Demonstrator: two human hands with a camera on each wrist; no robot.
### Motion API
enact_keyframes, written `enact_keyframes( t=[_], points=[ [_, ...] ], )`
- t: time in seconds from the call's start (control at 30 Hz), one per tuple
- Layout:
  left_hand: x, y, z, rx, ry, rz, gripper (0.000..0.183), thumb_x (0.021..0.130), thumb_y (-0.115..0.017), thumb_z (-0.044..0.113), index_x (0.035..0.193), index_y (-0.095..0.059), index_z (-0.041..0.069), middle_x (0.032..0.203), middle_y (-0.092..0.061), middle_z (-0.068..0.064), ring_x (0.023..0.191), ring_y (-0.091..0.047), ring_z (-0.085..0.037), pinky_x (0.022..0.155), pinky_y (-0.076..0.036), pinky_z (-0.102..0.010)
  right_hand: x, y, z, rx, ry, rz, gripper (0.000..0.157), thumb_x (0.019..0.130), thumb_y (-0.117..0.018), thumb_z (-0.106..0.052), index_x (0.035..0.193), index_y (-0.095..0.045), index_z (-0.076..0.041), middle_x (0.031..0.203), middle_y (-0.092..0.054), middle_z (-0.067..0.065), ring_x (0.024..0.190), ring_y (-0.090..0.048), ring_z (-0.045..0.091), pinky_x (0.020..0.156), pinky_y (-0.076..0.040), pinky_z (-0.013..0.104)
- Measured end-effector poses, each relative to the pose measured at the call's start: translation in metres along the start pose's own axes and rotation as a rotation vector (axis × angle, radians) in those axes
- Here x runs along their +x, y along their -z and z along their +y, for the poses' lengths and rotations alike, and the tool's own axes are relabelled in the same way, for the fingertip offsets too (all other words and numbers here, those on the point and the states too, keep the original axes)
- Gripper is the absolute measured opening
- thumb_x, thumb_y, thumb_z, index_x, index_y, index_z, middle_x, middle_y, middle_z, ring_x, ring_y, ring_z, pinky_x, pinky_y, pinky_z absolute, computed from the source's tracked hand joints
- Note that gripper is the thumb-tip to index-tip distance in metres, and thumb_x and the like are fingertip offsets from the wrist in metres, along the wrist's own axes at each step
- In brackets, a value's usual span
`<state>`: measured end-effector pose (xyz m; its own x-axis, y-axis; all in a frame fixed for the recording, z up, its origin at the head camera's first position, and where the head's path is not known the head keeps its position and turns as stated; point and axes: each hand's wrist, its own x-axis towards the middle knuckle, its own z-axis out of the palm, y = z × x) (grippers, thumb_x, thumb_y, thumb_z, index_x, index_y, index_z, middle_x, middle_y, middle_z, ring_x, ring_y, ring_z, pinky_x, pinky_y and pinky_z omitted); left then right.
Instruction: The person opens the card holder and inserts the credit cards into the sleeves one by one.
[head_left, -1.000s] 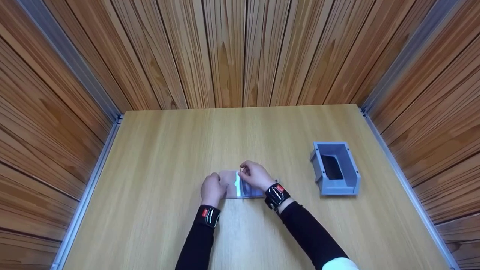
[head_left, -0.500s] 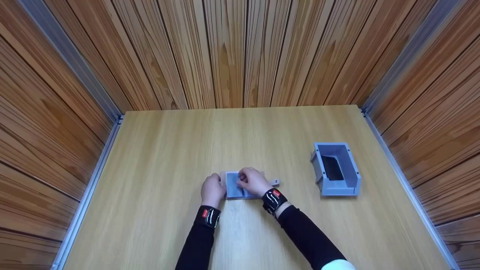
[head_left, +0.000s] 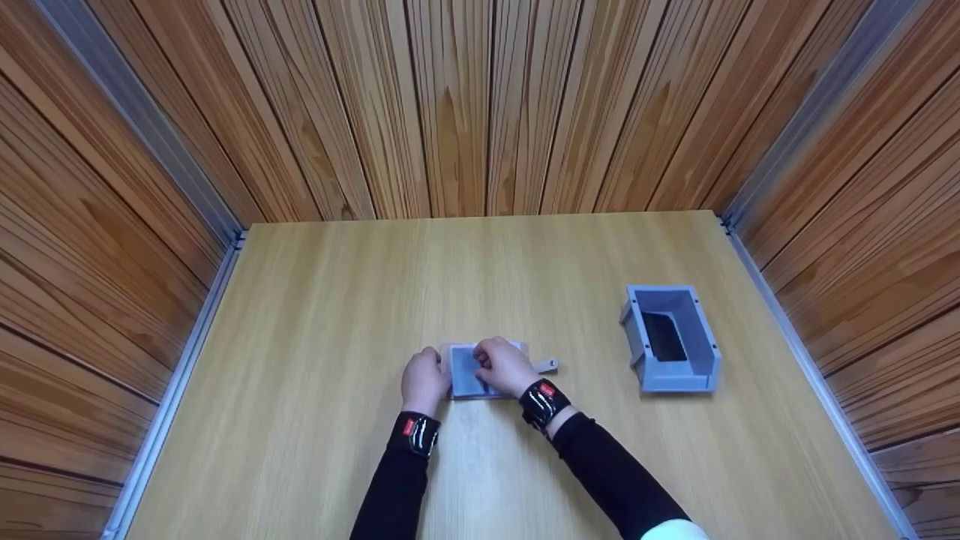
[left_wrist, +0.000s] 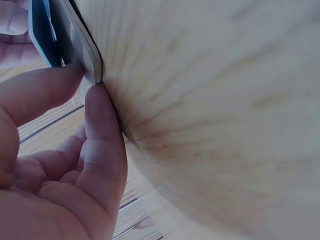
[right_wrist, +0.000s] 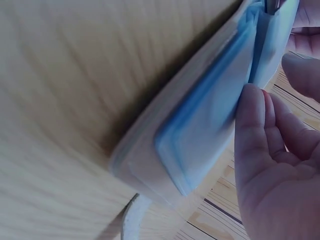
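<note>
"What do we get from the head view?"

"We see a wallet-like booklet (head_left: pixel 466 382) lying open on the desk (head_left: pixel 322 337), between the fingers of the person's left hand (head_left: pixel 424 381) and those of the right hand (head_left: pixel 508 366), which bend over its blue inner sleeve (head_left: pixel 463 360). Just right of the right hand we spot a short strap (head_left: pixel 548 366); well to the right of those fingers stands a grey-blue bin (head_left: pixel 679 381), dark inside."

"Any writing for us?"

"Each black wristband (head_left: pixel 417 433) has a red tag (head_left: pixel 547 389) behind the fingers. We see pale marks on the right one, too small to read."

"And the left wrist view?"

"There we find the left thumb and a fingertip pinching a corner of the booklet's cover (left_wrist: pixel 77 42), with the sleeve just beyond the thumb."

"The right wrist view?"

"We see a right fingertip at the sleeve's edge, but we can't tell whether the fingers grip it. The strap curves away from the cover's far end, well apart from the fingertips."
</note>
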<state>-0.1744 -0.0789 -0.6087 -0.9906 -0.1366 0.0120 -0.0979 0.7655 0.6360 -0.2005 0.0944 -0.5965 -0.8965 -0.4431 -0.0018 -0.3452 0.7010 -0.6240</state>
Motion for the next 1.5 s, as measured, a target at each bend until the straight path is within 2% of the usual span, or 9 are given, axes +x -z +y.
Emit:
enact_keyframes(
  t=[0.2,0.33,0.63,0.77,0.87,1.0,1.2,1.33,1.5],
  points=[
    [-0.002,0.000,-0.001,-0.006,-0.004,0.006,0.017,0.075,-0.073,0.004,0.086,-0.061,0.000,0.077,-0.061,-0.012,0.074,-0.061,-0.034,0.069,-0.048,-0.048,0.000,-0.003,0.003,-0.030,0.039,0.024,0.026,0.081,-0.075,-0.005,0.104,-0.064,0.000,0.096,-0.059,0.008,0.089,-0.061,0.024,0.081,-0.051,0.036],
    [-0.002,0.000,0.000,-0.005,-0.005,0.006,0.016,0.076,-0.073,0.004,0.087,-0.061,-0.001,0.077,-0.061,-0.012,0.074,-0.061,-0.033,0.070,-0.048,-0.047,-0.001,-0.004,0.003,-0.026,0.028,0.019,0.027,0.082,-0.075,-0.004,0.106,-0.064,0.000,0.097,-0.059,0.008,0.089,-0.061,0.024,0.081,-0.052,0.036],
    [-0.002,0.002,0.003,-0.003,0.042,-0.044,0.015,0.080,-0.068,0.002,0.093,-0.064,-0.003,0.085,-0.064,-0.014,0.083,-0.063,-0.034,0.076,-0.049,-0.046,0.000,-0.006,0.004,-0.034,0.028,0.033,0.026,0.081,-0.074,-0.001,0.105,-0.064,0.001,0.097,-0.059,0.010,0.090,-0.061,0.027,0.082,-0.051,0.040],
    [-0.003,0.003,0.004,-0.001,0.028,-0.016,0.012,0.079,-0.067,0.000,0.090,-0.063,-0.003,0.083,-0.064,-0.014,0.081,-0.063,-0.034,0.074,-0.049,-0.047,0.000,-0.005,0.003,-0.029,0.022,0.024,0.027,0.081,-0.074,-0.001,0.106,-0.064,0.001,0.097,-0.059,0.010,0.090,-0.061,0.027,0.083,-0.051,0.039],
    [-0.004,0.004,0.005,0.009,-0.002,0.025,0.011,0.078,-0.069,0.001,0.088,-0.062,-0.002,0.081,-0.062,-0.014,0.078,-0.062,-0.034,0.072,-0.049,-0.047,-0.001,-0.005,0.003,-0.027,0.016,0.020,0.027,0.082,-0.074,-0.002,0.107,-0.064,0.001,0.098,-0.059,0.010,0.090,-0.061,0.026,0.083,-0.051,0.039],
    [-0.006,0.006,0.007,0.007,-0.021,0.048,0.017,0.079,-0.072,0.004,0.092,-0.063,-0.003,0.084,-0.062,-0.015,0.080,-0.062,-0.035,0.073,-0.050,-0.047,0.000,-0.005,0.003,-0.029,0.023,0.029,0.027,0.081,-0.075,-0.003,0.107,-0.065,0.001,0.097,-0.059,0.010,0.090,-0.061,0.026,0.082,-0.051,0.039],
    [-0.007,0.004,0.010,0.004,-0.006,0.028,0.024,0.078,-0.075,0.008,0.094,-0.064,-0.005,0.086,-0.062,-0.016,0.082,-0.062,-0.036,0.074,-0.049,-0.047,0.000,-0.008,0.007,-0.033,0.075,0.057,0.028,0.079,-0.076,-0.002,0.104,-0.064,0.001,0.095,-0.059,0.011,0.088,-0.061,0.027,0.080,-0.051,0.040],
    [-0.006,0.002,0.010,0.015,0.012,-0.001,0.026,0.079,-0.077,0.010,0.095,-0.063,-0.005,0.087,-0.060,-0.016,0.083,-0.061,-0.035,0.074,-0.048,-0.047,0.000,-0.008,0.006,-0.029,0.051,0.038,0.028,0.080,-0.075,-0.002,0.105,-0.064,0.001,0.096,-0.059,0.011,0.089,-0.061,0.027,0.082,-0.051,0.040],
    [-0.007,0.001,0.009,0.010,-0.001,0.009,0.027,0.077,-0.078,0.009,0.094,-0.064,-0.005,0.087,-0.061,-0.017,0.082,-0.062,-0.036,0.074,-0.049,-0.048,0.000,-0.007,0.004,-0.030,0.023,0.025,0.029,0.081,-0.075,-0.003,0.107,-0.064,0.001,0.099,-0.059,0.011,0.092,-0.061,0.028,0.084,-0.050,0.041]
  ],
)
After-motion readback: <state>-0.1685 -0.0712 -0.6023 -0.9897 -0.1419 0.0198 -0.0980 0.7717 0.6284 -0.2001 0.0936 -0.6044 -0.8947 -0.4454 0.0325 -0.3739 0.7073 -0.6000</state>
